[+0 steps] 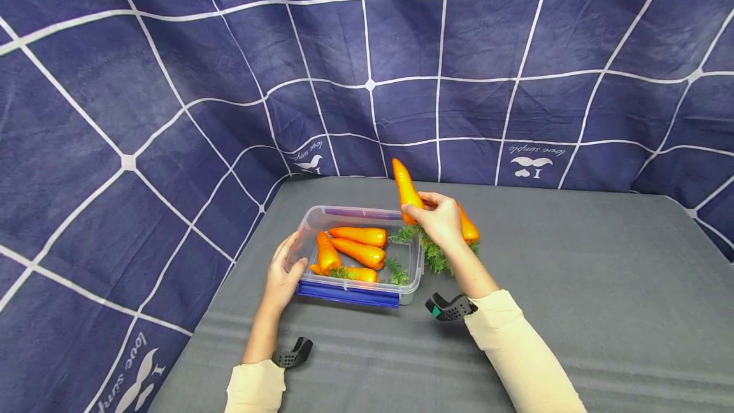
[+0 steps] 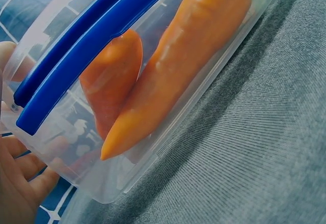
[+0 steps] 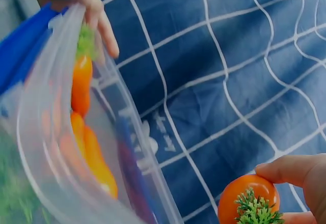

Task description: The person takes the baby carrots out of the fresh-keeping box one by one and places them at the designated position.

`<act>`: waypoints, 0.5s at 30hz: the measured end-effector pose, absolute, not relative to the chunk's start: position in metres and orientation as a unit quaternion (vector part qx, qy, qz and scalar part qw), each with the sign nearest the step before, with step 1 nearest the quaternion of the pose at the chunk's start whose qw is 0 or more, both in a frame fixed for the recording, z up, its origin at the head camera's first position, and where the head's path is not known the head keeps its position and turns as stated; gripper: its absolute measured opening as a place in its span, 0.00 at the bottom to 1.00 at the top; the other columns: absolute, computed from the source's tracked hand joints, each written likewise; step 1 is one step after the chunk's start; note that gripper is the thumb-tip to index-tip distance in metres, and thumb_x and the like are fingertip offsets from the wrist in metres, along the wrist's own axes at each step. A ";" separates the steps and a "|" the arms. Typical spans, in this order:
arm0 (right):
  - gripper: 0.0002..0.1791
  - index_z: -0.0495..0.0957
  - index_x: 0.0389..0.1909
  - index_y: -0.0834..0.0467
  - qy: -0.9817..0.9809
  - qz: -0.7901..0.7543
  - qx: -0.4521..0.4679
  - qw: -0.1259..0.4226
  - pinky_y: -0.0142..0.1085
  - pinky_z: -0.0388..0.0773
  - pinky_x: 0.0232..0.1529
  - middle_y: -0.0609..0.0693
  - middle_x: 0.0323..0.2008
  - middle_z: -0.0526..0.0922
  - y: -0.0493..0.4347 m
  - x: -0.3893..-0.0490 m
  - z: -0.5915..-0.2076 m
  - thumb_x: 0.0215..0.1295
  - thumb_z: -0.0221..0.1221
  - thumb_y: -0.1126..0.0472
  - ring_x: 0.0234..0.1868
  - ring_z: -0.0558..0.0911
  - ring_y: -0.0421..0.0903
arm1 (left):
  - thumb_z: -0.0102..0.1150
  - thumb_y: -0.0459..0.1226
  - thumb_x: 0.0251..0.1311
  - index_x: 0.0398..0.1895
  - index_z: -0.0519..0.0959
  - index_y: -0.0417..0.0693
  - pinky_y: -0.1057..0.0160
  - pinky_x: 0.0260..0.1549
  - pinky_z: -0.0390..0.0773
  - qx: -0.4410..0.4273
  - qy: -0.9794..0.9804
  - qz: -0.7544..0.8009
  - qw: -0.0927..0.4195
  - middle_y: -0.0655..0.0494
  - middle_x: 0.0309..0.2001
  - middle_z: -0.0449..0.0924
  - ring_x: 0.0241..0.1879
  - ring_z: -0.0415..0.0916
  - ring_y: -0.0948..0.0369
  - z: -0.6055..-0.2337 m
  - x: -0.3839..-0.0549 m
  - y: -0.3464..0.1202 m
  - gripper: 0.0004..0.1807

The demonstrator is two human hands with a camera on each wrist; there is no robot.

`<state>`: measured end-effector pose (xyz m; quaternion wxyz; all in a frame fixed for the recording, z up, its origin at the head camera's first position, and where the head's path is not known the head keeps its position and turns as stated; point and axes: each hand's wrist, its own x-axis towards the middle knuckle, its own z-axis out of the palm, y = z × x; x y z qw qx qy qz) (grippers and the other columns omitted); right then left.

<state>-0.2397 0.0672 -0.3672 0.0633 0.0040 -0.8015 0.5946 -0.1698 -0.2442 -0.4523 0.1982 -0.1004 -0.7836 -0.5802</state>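
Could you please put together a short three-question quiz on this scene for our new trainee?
1. Which hand holds a carrot up off the table?
2. True or false: the box is closed at the top.
3. What colour is the clip along the box's near side? A) red B) blue C) green

Key:
1. The right hand; the left hand touches the box.
2. False; its top is open, with other carrots lying inside.
3. B.
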 end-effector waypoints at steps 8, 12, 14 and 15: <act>0.28 0.77 0.57 0.68 -0.817 0.571 -0.035 0.071 0.36 0.79 0.44 0.64 0.49 0.82 0.104 -0.245 -0.375 0.57 0.67 0.57 0.48 0.81 0.56 | 0.52 0.19 0.56 0.67 0.65 0.28 0.71 0.54 0.71 -0.114 -0.770 -0.593 0.206 0.32 0.66 0.62 0.61 0.66 0.35 -0.470 -0.181 -0.250 0.31; 0.30 0.76 0.58 0.67 -0.819 0.568 -0.048 0.064 0.34 0.79 0.44 0.64 0.50 0.81 0.116 -0.245 -0.381 0.57 0.67 0.55 0.49 0.81 0.56 | 0.51 0.17 0.56 0.66 0.64 0.25 0.66 0.56 0.72 -0.113 -0.773 -0.589 0.208 0.29 0.65 0.61 0.60 0.65 0.33 -0.460 -0.175 -0.246 0.31; 0.30 0.76 0.59 0.67 -0.818 0.569 -0.057 0.061 0.30 0.78 0.40 0.64 0.50 0.82 0.123 -0.245 -0.385 0.57 0.67 0.55 0.48 0.81 0.55 | 0.51 0.17 0.55 0.65 0.63 0.23 0.64 0.56 0.73 -0.115 -0.774 -0.586 0.208 0.27 0.65 0.61 0.59 0.65 0.31 -0.453 -0.171 -0.243 0.30; 0.31 0.76 0.59 0.67 -0.817 0.570 -0.061 0.062 0.27 0.77 0.39 0.64 0.50 0.81 0.127 -0.244 -0.387 0.57 0.67 0.55 0.48 0.81 0.55 | 0.51 0.17 0.55 0.64 0.63 0.21 0.62 0.56 0.73 -0.115 -0.774 -0.586 0.209 0.26 0.64 0.61 0.58 0.64 0.30 -0.451 -0.170 -0.242 0.30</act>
